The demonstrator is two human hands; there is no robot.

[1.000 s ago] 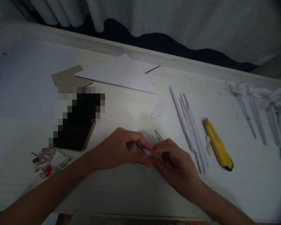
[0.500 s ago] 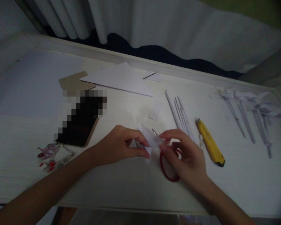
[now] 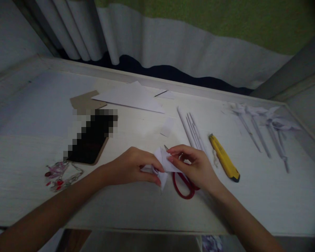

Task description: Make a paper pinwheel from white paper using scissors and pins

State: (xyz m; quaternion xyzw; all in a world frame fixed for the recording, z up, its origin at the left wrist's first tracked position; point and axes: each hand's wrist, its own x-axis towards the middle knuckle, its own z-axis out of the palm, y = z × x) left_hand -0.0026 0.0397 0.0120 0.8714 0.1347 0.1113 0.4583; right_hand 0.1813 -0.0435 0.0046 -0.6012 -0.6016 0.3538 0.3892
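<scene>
Curtains (image 3: 168,45) are hung beyond the white table (image 3: 120,210). Folded paper (image 3: 165,162) is pinched by the left hand (image 3: 132,166) and right hand (image 3: 193,166), red-handled scissors (image 3: 184,197) being partly covered by the latter.

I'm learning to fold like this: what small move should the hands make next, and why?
Perhaps the right hand should press the small folded white paper flatter: its layers look partly open, while the left hand pinches one side.
</scene>
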